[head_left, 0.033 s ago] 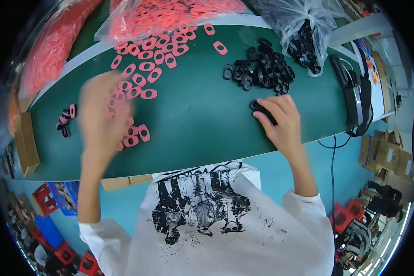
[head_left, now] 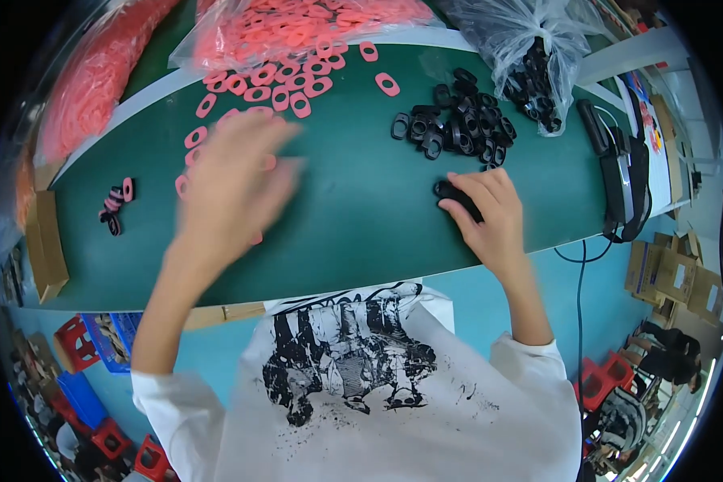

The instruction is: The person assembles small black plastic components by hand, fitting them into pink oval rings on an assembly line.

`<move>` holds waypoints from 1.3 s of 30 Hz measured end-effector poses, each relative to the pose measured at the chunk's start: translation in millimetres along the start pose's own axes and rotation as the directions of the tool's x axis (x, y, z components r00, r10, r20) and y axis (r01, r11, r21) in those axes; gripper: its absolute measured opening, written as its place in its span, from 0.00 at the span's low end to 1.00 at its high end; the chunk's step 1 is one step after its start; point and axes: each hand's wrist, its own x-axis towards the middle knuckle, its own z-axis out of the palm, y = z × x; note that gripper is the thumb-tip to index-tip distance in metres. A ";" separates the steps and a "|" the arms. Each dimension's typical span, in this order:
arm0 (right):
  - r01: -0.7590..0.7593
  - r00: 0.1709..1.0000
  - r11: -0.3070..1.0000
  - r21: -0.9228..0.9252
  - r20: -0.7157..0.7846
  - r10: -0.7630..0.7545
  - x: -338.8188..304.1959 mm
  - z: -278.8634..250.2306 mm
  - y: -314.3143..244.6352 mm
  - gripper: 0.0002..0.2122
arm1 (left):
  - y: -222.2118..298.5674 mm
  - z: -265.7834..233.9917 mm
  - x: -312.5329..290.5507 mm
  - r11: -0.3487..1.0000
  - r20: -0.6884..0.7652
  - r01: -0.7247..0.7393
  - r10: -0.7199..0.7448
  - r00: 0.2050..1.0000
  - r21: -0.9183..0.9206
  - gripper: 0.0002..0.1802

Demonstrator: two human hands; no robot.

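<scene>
Right hand (head_left: pixel 494 215) nearer the desk's (head_left: pixel 353 217) front edge, right of middle; grip pinched along a black oval fitting (head_left: pixel 450 191). Probably light, stiff, slightly slick; best held by its long sides. Fingers cover its far end. Left hand (head_left: pixel 231 181) blurred over pink oval rings (head_left: pixel 300 104), hiding some; its grip, cannot tell.

Rings (head_left: pixel 300 114) on the bench (head_left: pixel 361 185) are being flanked by clustered pieces (head_left: pixel 116 198), left, and heaped pieces (head_left: pixel 467 124), right, with a bag (head_left: pixel 305 30) behind.
</scene>
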 end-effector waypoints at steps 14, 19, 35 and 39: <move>0.357 0.883 0.890 0.284 0.207 -0.420 39.1 42.2 -54.6 0.16 | -19.7 33.8 31.3 0.939 0.046 -0.064 0.085 0.995 -0.337 0.15; 0.402 0.831 0.847 0.347 0.251 -0.497 58.1 51.6 -62.8 0.17 | -17.6 -44.4 -53.0 0.600 0.248 0.444 -0.383 0.890 -0.665 0.18; 0.256 0.654 0.843 0.473 0.557 -0.511 101.9 66.6 -101.9 0.20 | 0.5 -19.9 -172.4 0.876 -0.226 0.446 -0.480 0.848 -0.186 0.12; 0.311 0.645 0.844 0.438 0.554 -0.526 99.6 63.4 -106.3 0.18 | -0.8 -28.6 -176.3 0.885 -0.192 0.439 -0.463 0.865 -0.154 0.17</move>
